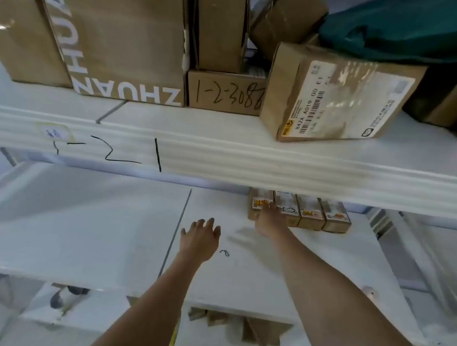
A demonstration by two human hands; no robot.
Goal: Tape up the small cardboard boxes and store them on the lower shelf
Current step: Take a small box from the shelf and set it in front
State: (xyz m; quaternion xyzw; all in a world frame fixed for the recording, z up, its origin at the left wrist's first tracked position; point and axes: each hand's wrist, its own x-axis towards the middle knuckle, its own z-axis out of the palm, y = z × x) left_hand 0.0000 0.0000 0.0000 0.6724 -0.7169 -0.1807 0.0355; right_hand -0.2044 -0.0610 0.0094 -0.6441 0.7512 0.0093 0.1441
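Step in hand: As both arms reach under the upper shelf beam (223,156), this looks like the storing stage — a row of small cardboard boxes (299,213) stands side by side at the back of the lower shelf (84,231), just under the beam.

Right hand: The right hand (268,218) lies against the leftmost box of the row, fingers stretched toward its face; whether its grip has closed on the box I cannot tell, as the beam and blur hide the fingertips.

Left hand: The left hand (200,236) hovers over the bare shelf board, fingers spread and relaxed, its grip wide and holding nothing.

Next move: My guess is a push to square that end box with its neighbours, then both arms drawing back without clipping the beam.

Around: On the upper shelf sit a large printed carton (123,40), a box with handwritten numbers (225,92) and a labelled box (339,96) tilted at the shelf edge, with dark green cloth (407,26) behind.

In the way: The low beam crowds the reach; the tilted labelled box overhangs just above the working arm.
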